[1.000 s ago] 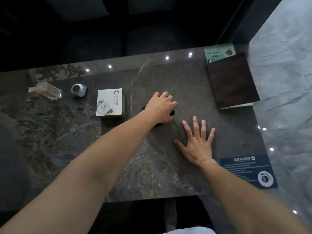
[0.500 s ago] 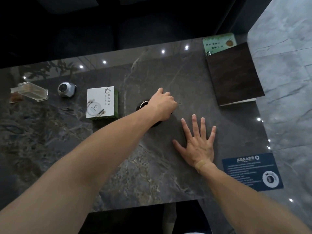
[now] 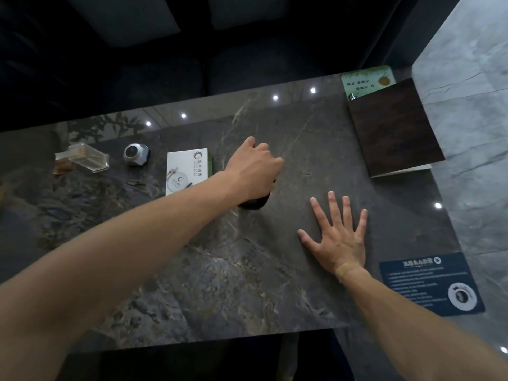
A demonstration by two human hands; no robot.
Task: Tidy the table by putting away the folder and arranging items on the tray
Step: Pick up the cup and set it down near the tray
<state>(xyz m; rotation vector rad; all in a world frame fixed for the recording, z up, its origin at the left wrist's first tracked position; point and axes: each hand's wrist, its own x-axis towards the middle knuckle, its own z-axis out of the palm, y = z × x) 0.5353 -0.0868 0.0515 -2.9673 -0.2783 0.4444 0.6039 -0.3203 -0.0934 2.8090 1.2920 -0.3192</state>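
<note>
Change: my left hand (image 3: 254,171) has carried the dark round container (image 3: 254,203) leftward, now just beside the white box (image 3: 187,171); fingers curled over it. Right hand (image 3: 336,237): spread flat on the marble table (image 3: 220,270). Folder (image 3: 393,127): far right, long axis running away from me, right hand nearer. Dim room.

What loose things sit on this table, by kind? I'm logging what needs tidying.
Boxes: 2, white box, clear box
Folder: 1, brown folder
Cards: 2, green card, blue card
Silver gadget: 1
Dark cup: 1, under left hand
Total: 7
</note>
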